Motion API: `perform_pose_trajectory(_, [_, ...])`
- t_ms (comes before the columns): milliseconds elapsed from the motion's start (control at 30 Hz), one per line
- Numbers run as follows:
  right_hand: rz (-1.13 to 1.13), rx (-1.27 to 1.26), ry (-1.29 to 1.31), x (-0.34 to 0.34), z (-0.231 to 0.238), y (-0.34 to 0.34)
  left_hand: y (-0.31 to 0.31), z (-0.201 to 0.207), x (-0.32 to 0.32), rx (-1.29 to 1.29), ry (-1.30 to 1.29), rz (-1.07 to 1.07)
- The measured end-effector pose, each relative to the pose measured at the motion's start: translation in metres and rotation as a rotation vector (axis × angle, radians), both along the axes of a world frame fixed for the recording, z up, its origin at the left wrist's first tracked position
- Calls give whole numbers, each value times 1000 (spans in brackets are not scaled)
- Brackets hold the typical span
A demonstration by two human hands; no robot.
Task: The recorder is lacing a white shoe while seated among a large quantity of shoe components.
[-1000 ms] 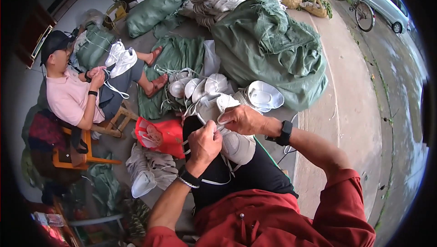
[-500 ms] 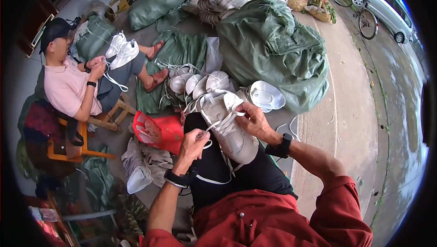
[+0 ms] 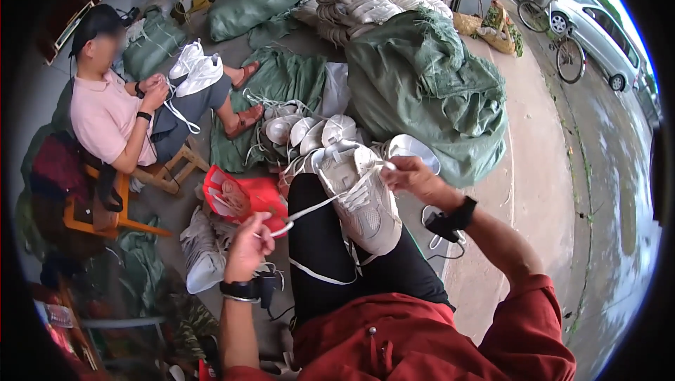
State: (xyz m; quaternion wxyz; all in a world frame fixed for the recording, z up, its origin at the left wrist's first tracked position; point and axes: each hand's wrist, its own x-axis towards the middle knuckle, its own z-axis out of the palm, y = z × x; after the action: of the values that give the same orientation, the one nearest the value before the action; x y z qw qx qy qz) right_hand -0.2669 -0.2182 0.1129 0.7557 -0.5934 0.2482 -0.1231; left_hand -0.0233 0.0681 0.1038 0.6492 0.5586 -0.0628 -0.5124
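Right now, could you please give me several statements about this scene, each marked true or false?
1. The left hand holds a white lace running to the pale shoe. True.
2. The shoe sits on the floor. False: it rests on the person's black trousers.
3. The right hand is nearer the shoe than the left. True.
4. The two hands are touching. False: they are apart.
5. A red bag is left of the shoe. True.
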Motion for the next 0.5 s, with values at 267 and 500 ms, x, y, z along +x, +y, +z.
perform_pose_trajectory(267, [-370, 164, -364, -119, 90, -117, 123, -28, 73, 424, -431, 752])
perform_pose_trajectory(500, [-465, 55, -484, -198, 152, -157, -17, -1, -32, -168, 220, -319])
